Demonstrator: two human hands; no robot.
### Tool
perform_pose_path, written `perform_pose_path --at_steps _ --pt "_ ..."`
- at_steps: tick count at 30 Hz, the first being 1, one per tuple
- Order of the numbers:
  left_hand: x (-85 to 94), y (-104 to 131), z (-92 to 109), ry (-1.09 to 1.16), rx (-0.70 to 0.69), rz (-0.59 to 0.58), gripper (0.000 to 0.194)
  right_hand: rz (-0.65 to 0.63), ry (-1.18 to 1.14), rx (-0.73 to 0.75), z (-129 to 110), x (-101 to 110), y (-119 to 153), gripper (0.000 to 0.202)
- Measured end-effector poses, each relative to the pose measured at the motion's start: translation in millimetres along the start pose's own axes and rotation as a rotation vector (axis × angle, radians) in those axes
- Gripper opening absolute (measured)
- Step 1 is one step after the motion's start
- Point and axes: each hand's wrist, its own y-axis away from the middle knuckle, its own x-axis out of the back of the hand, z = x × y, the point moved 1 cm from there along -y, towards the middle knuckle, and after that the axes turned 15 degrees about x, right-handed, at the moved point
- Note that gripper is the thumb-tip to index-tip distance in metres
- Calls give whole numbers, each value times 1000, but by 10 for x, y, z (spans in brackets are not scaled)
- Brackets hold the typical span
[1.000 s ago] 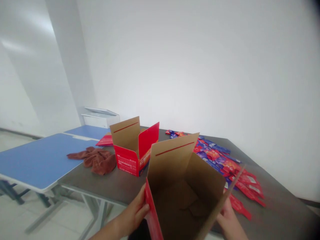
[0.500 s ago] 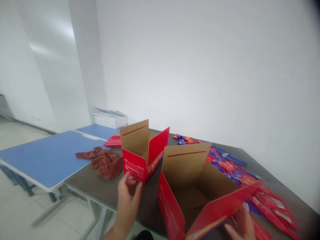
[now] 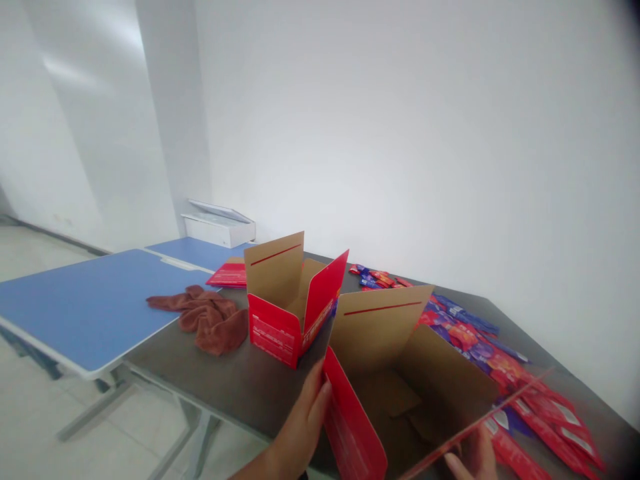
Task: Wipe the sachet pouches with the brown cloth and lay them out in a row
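Note:
A large open carton (image 3: 395, 373), red outside and brown inside, stands at the near edge of the dark grey table (image 3: 240, 380). My left hand (image 3: 303, 423) rests against the carton's red left flap. My right hand (image 3: 473, 457) holds the carton's right flap at its lower edge; only the fingers show. A second, smaller open red carton (image 3: 287, 313) stands just behind and to the left, touching neither hand.
A brown cloth (image 3: 207, 317) lies left of the smaller carton. Several red and purple sachets (image 3: 480, 347) are spread along the table's right side. A flat red packet (image 3: 230, 273) lies behind the cloth. A blue table (image 3: 85, 300) adjoins on the left, with a white box (image 3: 217, 227) behind it.
My left hand came back from near the smaller carton to the big carton's left flap. The right flap has swung up and now shows edge-on.

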Motion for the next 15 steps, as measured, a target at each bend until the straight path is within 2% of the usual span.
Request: perform_pose_path --at_steps 3,9,11,15 --pt "78 -78 -130 6 -26 10 73 -84 -10 7 -50 -254 -122 108" --pt "350 -161 -262 59 -66 305 72 -414 -170 -93 -232 -947 -527 98" --pt "449 -298 -250 66 -100 392 68 -444 -190 -96 -239 -1209 -669 96" --pt "652 -709 -196 62 -172 567 64 -409 -222 -31 -163 -1792 -906 98"
